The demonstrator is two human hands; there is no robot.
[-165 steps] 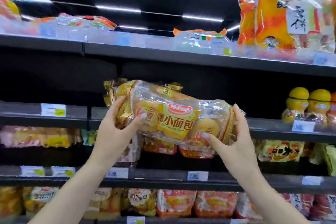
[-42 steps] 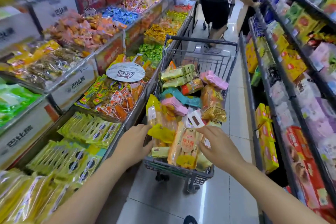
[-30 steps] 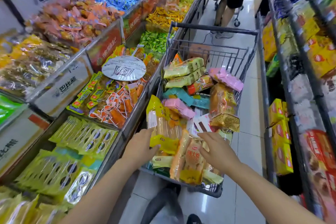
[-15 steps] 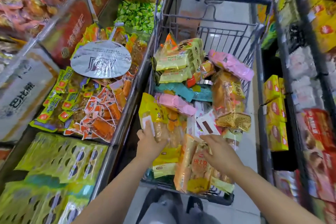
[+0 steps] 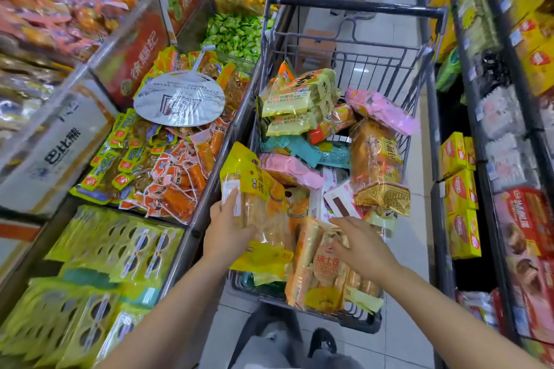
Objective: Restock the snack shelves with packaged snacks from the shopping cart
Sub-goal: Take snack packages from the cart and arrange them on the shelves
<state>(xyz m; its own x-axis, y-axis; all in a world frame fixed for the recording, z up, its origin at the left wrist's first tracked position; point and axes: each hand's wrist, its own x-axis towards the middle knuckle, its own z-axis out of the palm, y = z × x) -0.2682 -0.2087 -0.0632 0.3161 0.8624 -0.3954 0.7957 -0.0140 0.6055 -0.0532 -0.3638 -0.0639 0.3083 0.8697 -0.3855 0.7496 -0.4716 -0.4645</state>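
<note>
Left hand (image 5: 227, 231) grips a yellow bag (image 5: 257, 207) at centre frame; right hand (image 5: 359, 246), fingers relaxed, rests on the orange pack (image 5: 323, 266) in the cart (image 5: 359, 6). Lift the bag straight up, supporting its base.

A single head-worn view looks steeply down, close over the shopping cart (image 5: 353, 6), between aisle shelves (image 5: 491, 135).

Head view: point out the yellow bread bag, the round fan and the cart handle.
yellow bread bag (image 5: 254, 186), head view, on its yellow top panel.
round fan (image 5: 179, 99), head view, on its face.
cart handle (image 5: 359, 6), head view, mid-bar.
</note>
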